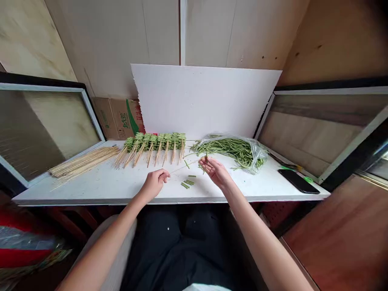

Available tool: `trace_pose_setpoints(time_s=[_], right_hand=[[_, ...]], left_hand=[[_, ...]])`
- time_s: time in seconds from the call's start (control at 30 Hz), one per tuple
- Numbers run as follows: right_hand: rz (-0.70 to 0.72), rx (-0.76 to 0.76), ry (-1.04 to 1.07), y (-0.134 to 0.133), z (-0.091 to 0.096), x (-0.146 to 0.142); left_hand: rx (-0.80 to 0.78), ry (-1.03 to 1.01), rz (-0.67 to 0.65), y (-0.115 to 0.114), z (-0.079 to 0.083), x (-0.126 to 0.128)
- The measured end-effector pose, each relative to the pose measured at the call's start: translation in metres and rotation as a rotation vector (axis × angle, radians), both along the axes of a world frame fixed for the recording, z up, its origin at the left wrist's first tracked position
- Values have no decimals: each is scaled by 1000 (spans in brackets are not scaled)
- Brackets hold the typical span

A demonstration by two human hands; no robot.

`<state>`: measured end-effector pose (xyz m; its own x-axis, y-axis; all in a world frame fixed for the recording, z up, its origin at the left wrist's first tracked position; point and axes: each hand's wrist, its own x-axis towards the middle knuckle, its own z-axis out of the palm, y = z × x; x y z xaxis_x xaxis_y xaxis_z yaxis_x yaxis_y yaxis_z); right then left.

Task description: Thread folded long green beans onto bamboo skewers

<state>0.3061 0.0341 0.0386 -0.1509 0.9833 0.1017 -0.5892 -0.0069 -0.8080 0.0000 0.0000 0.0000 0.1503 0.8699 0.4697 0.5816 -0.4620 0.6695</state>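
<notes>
My left hand (pixel 155 182) is closed in a pinch on the near end of a thin bamboo skewer (pixel 184 166) that runs up and right over the white table (pixel 121 186). My right hand (pixel 214 169) pinches a short green bean piece (pixel 206 157) at the skewer's far tip. Several cut bean pieces (pixel 188 183) lie on the table between my hands. A row of finished bean skewers (pixel 156 144) lies behind my left hand. A clear plastic bag of long green beans (pixel 235 149) rests behind my right hand.
A pile of bare bamboo skewers (pixel 81 163) lies at the far left. A black phone (pixel 298 181) sits near the right edge. A white board (pixel 203 99) leans at the back, a cardboard box (pixel 119 118) beside it. Framed panels flank the table.
</notes>
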Motion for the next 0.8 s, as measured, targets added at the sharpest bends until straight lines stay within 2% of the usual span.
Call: trace_pose_setpoints(time_s=[0.6,0.8], right_hand=[[-28,-15,-126,1,-3,0],[-70,46,-184,0,-2,-1]], left_hand=[[15,31,17,-3,6,2],[19,35,21,-4,6,1]])
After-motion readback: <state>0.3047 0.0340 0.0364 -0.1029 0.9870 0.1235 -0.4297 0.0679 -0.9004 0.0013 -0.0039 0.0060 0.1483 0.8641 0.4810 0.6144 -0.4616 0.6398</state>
